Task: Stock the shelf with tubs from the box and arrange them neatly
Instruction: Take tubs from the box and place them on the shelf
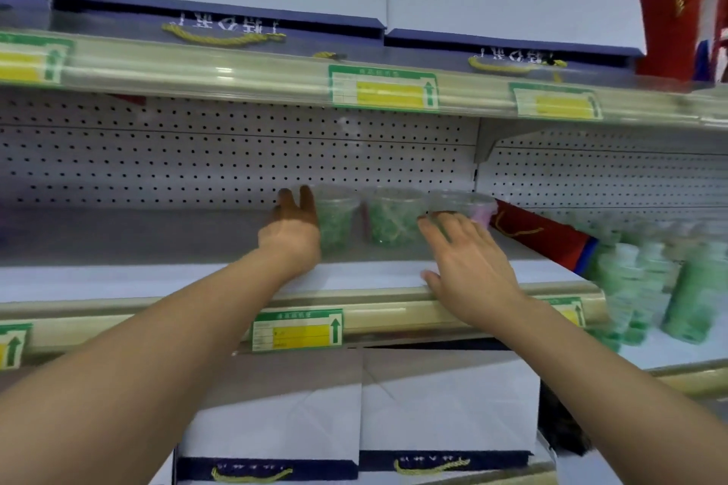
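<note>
Three clear tubs stand in a row toward the back of the shelf (pixel 157 244): the left tub (pixel 337 222), the middle tub (pixel 392 217) and the right tub (pixel 463 205). They look light, thin-walled and smooth, likely to dent or slip, so holding low around the wall seems safest. The left hand (pixel 293 234) rests against the left tub, fingers fairly straight; the right hand (pixel 470 264) is spread flat before the right tub, holding nothing. The contents are blurred, the box is out of sight, and the green bottles (pixel 650 280) are smeared.
</note>
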Available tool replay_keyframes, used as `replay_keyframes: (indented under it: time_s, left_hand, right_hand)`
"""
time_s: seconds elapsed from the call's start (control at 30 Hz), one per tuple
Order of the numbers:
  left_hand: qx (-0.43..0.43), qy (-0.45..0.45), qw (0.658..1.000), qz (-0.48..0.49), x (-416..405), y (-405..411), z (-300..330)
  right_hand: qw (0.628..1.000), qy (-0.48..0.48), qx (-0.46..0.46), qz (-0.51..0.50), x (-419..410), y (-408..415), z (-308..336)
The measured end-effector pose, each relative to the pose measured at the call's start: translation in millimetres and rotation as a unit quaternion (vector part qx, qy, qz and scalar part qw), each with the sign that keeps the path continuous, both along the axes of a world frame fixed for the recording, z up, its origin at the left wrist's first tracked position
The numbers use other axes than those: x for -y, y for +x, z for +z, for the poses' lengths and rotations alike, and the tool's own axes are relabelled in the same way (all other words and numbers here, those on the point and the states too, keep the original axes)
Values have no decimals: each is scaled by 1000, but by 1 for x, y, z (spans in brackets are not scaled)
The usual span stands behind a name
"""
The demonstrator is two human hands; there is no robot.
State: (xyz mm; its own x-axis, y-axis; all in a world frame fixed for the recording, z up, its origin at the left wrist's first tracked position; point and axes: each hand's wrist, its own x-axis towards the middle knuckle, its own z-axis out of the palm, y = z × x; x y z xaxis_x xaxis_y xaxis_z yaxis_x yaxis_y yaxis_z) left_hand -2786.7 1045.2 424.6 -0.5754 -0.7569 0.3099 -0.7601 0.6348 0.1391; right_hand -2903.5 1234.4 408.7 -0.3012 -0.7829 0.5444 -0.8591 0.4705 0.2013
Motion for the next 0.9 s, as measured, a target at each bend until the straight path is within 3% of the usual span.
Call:
replay_keyframes:
  time_s: [0.13,0.33,0.5,0.7,0.9]
  left_hand:
    - [65,53,996,-5,-5,6,6]
    - [73,-88,992,-54,-62,47,12]
    - [20,-134,985,-111,-130,91,-9]
    - [55,-69,986,-138,-177,132,-82]
    - [105,66,979,-161,-192,157,-184]
  right_hand:
    - [1000,13,-1,4,-10,4,-2]
    - [999,8,-22,35,-26,27,-3]
    - [995,-30,5,100,-48,61,-30]
    - [987,56,99,112,-82,105,-99]
    - [969,155,178,79,-110,138,-190]
